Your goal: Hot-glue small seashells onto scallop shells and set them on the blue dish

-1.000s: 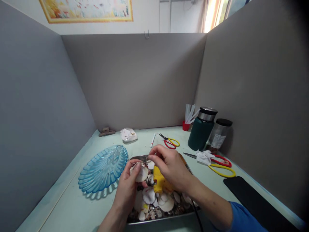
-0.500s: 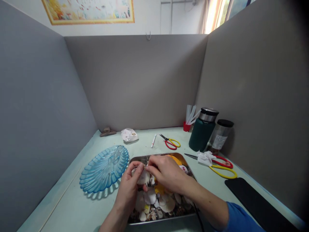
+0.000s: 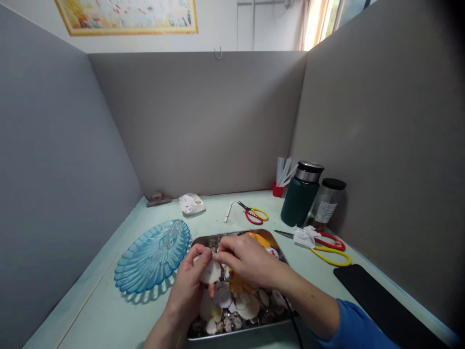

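Note:
A white scallop shell (image 3: pixel 211 273) is pinched in my left hand (image 3: pixel 187 283), its ribbed face partly covered by the fingers. My right hand (image 3: pixel 250 258) has thumb and forefinger pressed together at the shell's upper edge; whatever lies between those fingertips is too small to make out. Both hands are over a metal tray (image 3: pixel 240 331) holding several shells, among them a pale scallop shell (image 3: pixel 249 309) and small speckled snail shells. Orange-yellow pieces (image 3: pixel 260 239) show at the tray's far side, partly behind my right hand.
Left of the tray lies a blue shell-shaped glass dish (image 3: pixel 154 257). Behind are a white packet (image 3: pixel 192 204), a marker (image 3: pixel 228 212) and small scissors (image 3: pixel 254 214). To the right stand a green flask (image 3: pixel 300 201) and a jar (image 3: pixel 326 206), near large scissors (image 3: pixel 332 258) and a black slab (image 3: pixel 378 300).
The shell in my left hand has turned so more of its ribbed face shows. My hands have shifted slightly left in the picture, as has the whole scene.

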Demonstrator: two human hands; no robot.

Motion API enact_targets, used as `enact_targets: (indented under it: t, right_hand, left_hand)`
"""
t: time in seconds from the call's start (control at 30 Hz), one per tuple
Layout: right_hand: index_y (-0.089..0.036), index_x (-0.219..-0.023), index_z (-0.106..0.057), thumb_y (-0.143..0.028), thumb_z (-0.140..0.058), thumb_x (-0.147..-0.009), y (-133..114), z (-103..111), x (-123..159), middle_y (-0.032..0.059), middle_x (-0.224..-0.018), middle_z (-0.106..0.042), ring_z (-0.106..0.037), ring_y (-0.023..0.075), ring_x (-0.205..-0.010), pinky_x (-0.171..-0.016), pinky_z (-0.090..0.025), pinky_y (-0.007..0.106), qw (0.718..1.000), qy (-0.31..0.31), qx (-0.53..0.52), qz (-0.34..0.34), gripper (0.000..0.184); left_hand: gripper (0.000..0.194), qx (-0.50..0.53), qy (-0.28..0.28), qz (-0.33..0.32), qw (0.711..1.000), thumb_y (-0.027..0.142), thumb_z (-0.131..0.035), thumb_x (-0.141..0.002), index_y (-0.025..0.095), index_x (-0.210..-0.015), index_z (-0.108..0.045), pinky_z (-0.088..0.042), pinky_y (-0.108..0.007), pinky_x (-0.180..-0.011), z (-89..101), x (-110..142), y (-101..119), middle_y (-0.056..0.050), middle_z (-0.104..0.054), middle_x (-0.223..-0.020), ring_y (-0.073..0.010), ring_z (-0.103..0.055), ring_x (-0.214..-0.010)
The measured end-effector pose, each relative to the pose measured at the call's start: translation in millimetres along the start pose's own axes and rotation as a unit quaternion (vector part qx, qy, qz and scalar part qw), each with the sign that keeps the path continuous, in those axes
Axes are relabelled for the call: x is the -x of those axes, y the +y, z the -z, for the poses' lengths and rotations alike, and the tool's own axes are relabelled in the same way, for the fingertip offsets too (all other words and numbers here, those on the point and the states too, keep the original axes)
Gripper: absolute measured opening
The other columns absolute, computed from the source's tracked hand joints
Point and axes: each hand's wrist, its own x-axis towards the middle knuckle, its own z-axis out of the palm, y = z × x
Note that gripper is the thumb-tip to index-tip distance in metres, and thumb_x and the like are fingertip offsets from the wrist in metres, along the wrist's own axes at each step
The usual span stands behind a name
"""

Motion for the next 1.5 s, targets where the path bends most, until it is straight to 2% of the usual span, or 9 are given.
enact_targets:
  t: [0.2, 0.5, 0.7, 0.87, 1.23, 1.37, 1.5]
  right_hand:
    - [-0.018, -0.076, -0.064, -0.03, -0.055, -0.088, -2.4, 1.2, 0.1, -0.001, -0.065, -0.062, -0.05, 0.0113, -0.06, -0.055, -0.027, 0.022, 1.0, 0.005, 0.014, -0.011, 0.019]
    - [-0.018, -0.08, -0.065, -0.033, -0.054, -0.088, -0.5, -1.5, -1.0, 0.0004, -0.067, -0.063, -0.053, 0.0123, -0.062, -0.056, -0.027, 0.022, 0.998, 0.015, 0.045, -0.038, 0.019]
    - [-0.019, -0.079, -0.064, -0.032, -0.053, -0.089, 0.4, -3.3, -0.8, 0.0006, -0.068, -0.064, -0.055, 0.0129, -0.064, -0.056, -0.028, 0.022, 0.998, 0.017, 0.044, -0.036, 0.02]
    - [-0.018, -0.077, -0.063, -0.031, -0.054, -0.088, -0.7, -1.5, -0.9, -0.0001, -0.066, -0.063, -0.053, 0.0121, -0.062, -0.056, -0.027, 0.022, 0.999, 0.012, 0.03, -0.031, 0.019]
    - [-0.018, -0.073, -0.062, -0.034, -0.058, -0.083, -1.0, 5.7, 1.6, -0.0018, -0.064, -0.062, -0.05, 0.0108, -0.059, -0.052, -0.026, 0.021, 0.999, -0.005, -0.018, -0.029, 0.02]
    - [-0.018, -0.072, -0.062, -0.037, -0.057, -0.084, -4.7, 7.4, 2.8, -0.0016, -0.063, -0.062, -0.05, 0.0108, -0.058, -0.052, -0.024, 0.022, 1.0, 0.006, 0.004, -0.029, 0.023]
    - [-0.019, -0.074, -0.063, -0.033, -0.058, -0.082, -3.5, 6.4, 2.0, -0.0011, -0.065, -0.064, -0.052, 0.0114, -0.06, -0.052, -0.024, 0.022, 0.999, 0.019, 0.029, -0.04, 0.018]
  left_hand:
    - [0.03, -0.016, 0.002, -0.004, 1.0, 0.044, -0.07, -0.072, 0.019, -0.072, -0.053, -0.037, -0.014, -0.029, -0.5, 0.5, -0.1, 0.006, -0.053, -0.053, -0.0072, -0.043, -0.04]
    - [0.025, -0.031, 0.002, -0.005, 1.0, 0.042, -0.067, -0.076, 0.02, -0.084, -0.057, -0.044, -0.017, -0.039, 0.2, 1.1, -2.2, 0.004, -0.057, -0.063, -0.0095, -0.048, -0.05]
    - [0.032, -0.035, 0.017, -0.004, 0.999, 0.043, -0.07, -0.072, 0.018, -0.091, -0.061, -0.043, -0.017, -0.038, -0.5, 1.2, -1.6, 0.002, -0.058, -0.067, -0.0087, -0.048, -0.05]
    - [0.028, -0.035, 0.013, -0.01, 0.999, 0.042, -0.07, -0.072, 0.018, -0.083, -0.06, -0.043, -0.017, -0.036, -0.2, 0.3, -1.8, 0.003, -0.057, -0.062, -0.008, -0.046, -0.046]
    - [0.024, -0.003, -0.028, -0.001, 1.0, 0.038, -0.069, -0.075, 0.017, -0.079, -0.059, -0.041, -0.017, -0.03, 1.3, 1.9, 0.3, 0.003, -0.057, -0.058, -0.0083, -0.047, -0.041]
    - [0.025, -0.01, -0.031, -0.007, 0.999, 0.038, -0.068, -0.075, 0.016, -0.079, -0.059, -0.041, -0.017, -0.031, 1.6, 1.7, -1.6, 0.002, -0.057, -0.06, -0.008, -0.046, -0.042]
    - [0.025, -0.042, -0.016, -0.014, 0.999, 0.04, -0.067, -0.076, 0.017, -0.083, -0.058, -0.043, -0.017, -0.034, 0.5, 0.5, -3.3, 0.003, -0.057, -0.061, -0.0081, -0.047, -0.045]
